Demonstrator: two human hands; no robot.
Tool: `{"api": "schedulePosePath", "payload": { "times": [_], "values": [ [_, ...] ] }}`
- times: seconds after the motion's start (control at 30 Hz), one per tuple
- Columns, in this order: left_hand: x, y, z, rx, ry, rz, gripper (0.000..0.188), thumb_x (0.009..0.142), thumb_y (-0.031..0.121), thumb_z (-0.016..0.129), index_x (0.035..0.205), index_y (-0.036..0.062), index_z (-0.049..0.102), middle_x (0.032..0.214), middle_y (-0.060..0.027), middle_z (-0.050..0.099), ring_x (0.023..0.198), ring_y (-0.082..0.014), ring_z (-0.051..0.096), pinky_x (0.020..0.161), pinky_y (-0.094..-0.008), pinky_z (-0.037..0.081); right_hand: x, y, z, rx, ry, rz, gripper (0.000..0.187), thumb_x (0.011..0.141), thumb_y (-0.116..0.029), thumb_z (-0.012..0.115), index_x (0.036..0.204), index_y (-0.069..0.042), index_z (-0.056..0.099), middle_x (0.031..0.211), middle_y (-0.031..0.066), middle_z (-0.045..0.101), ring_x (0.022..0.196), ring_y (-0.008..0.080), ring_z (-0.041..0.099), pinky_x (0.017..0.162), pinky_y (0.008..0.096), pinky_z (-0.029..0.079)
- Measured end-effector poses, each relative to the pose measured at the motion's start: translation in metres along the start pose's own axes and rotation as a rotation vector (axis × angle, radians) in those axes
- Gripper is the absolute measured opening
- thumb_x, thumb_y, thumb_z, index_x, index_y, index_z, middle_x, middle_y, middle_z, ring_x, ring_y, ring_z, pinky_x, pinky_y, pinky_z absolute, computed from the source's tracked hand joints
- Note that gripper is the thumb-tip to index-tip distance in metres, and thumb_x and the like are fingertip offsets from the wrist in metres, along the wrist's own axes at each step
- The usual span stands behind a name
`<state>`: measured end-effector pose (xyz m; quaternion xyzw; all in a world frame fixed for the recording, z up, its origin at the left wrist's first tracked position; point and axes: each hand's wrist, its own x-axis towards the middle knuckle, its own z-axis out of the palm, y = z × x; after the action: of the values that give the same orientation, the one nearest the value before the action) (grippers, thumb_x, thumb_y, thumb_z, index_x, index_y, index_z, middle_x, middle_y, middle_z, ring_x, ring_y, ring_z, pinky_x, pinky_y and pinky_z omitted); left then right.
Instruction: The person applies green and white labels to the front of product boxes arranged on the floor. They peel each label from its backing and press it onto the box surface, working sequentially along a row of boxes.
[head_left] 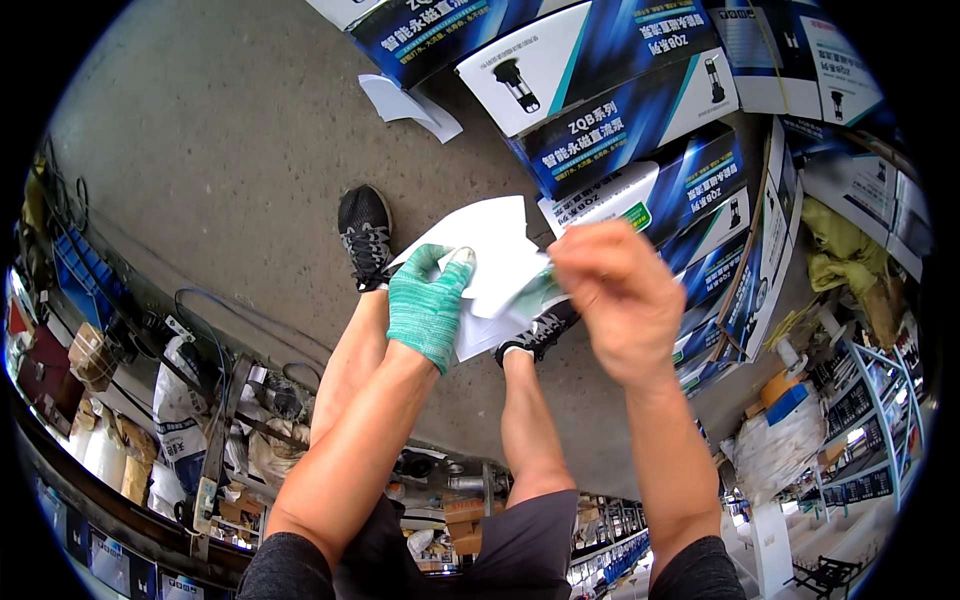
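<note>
Head view: the gloved left hand (428, 300) pinches fanned white sheets (495, 235) at their left side, one corner pointing forward-right, long axis unclear, lower layers partly hidden. The right hand (620, 300) blurs at their right; its grip I cannot tell.

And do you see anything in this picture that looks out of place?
Yes: a bent white paper lies loose on the concrete floor near the blue-and-white cartons, while similar sheets are in the left hand. Also, that hand wears a green knitted glove, but the right hand is bare.
</note>
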<state>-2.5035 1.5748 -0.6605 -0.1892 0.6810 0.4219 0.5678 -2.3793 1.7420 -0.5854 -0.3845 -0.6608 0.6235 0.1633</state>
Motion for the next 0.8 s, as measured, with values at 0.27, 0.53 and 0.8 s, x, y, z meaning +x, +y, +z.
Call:
{"api": "schedulePosePath", "payload": {
  "times": [0.27,0.53,0.8],
  "values": [
    [0.007,0.012,-0.015,0.111,0.033,0.156,0.02,0.097,0.018,0.077,0.105,0.0019,0.07,0.089,-0.003,0.067,0.081,-0.0099,0.057,0.071,-0.0274,0.05,0.152,0.072,-0.031,-0.385,0.058,0.037,0.022,0.098,-0.011,0.07,0.118,-0.005,0.074,0.102,0.0051,0.074,0.09,0.0117,0.068,0.083,0.0256,0.054],
    [0.004,0.043,-0.031,0.0,-0.001,0.171,0.014,0.095,0.017,0.08,0.101,0.0076,0.072,0.094,-0.0009,0.07,0.083,-0.0098,0.062,0.074,-0.0276,0.054,0.208,0.121,-0.03,-0.736,-0.014,-0.19,0.024,0.096,-0.013,0.071,0.119,-0.006,0.072,0.108,0.0087,0.07,0.096,0.0249,0.068,0.089,0.0339,0.054],
    [0.009,0.048,-0.04,0.022,0.091,0.167,0.016,0.094,0.019,0.081,0.102,0.0075,0.073,0.095,-0.0013,0.069,0.085,-0.0106,0.06,0.076,-0.027,0.051,0.204,0.136,-0.03,-1.138,0.094,-0.372,0.031,0.096,-0.023,0.074,0.123,-0.01,0.069,0.113,0.0108,0.068,0.103,0.0347,0.069,0.088,0.0425,0.057]
  ]
}}
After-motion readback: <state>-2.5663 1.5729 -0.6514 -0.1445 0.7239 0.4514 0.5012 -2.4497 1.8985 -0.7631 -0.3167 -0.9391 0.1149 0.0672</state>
